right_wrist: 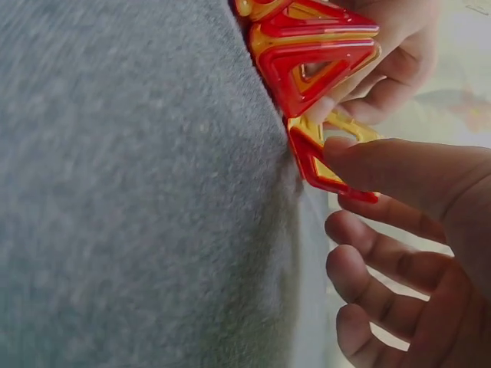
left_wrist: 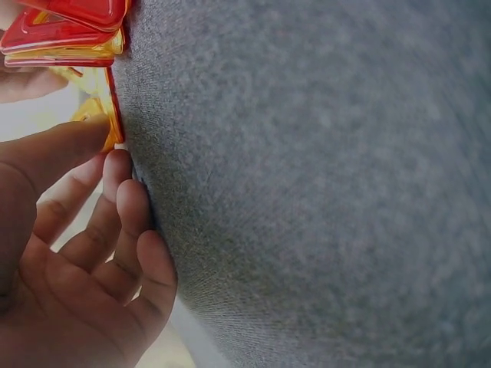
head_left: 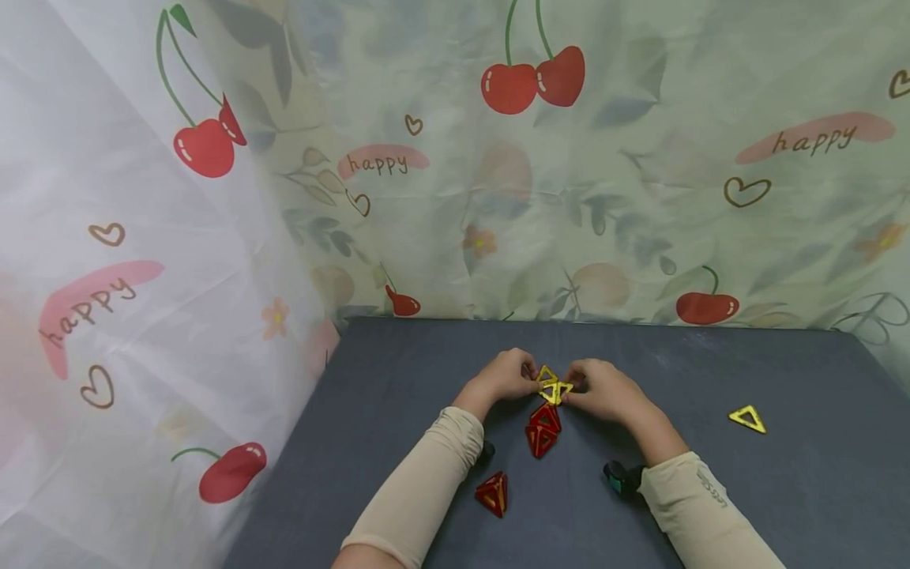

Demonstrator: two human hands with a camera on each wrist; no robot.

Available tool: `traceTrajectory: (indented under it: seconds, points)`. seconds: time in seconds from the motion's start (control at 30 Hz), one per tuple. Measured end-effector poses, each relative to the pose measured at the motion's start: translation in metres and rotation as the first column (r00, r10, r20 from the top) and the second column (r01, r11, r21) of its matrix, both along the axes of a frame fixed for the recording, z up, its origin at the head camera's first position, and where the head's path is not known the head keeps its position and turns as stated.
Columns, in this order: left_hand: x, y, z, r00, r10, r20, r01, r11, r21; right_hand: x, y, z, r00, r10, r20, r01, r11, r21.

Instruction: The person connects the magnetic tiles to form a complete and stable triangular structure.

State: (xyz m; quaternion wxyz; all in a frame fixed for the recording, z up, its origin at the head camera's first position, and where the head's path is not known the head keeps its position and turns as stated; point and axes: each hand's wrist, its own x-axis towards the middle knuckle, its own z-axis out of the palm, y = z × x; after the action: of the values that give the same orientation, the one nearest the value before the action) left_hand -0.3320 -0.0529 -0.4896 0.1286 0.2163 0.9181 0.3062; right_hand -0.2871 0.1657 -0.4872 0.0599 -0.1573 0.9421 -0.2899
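Observation:
My left hand (head_left: 506, 375) and right hand (head_left: 606, 389) meet over a cluster of triangular frame tiles, yellow seen from above (head_left: 547, 396). In the left wrist view, thumb and index finger of the left hand pinch a red-and-yellow triangular tile (left_wrist: 116, 123) low to the cloth; the other fingers curve loosely. In the right wrist view, my right thumb and index finger pinch another red-and-yellow triangular tile (right_wrist: 308, 162) by its end. Red triangular pieces (head_left: 543, 431) stand directly in front of the yellow ones, touching them. Fingers hide part of the yellow tiles.
A red pyramid of tiles (head_left: 501, 491) stands apart near my left forearm. One loose yellow triangular tile (head_left: 758, 420) lies on the dark grey tabletop (head_left: 803, 506) at the right. Behind and left hangs a cherry-printed cloth (head_left: 441, 237).

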Motion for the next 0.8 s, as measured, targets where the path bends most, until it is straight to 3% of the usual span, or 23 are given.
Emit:
traceTrajectory:
  seconds: [0.8]
  points:
    - [-0.0013,-0.0037,-0.0018,0.998,-0.061,0.028,0.058,0.994,0.095,-0.0056,-0.0082,-0.0015,0.996,0.0,-0.087,-0.007,0.997,-0.072]
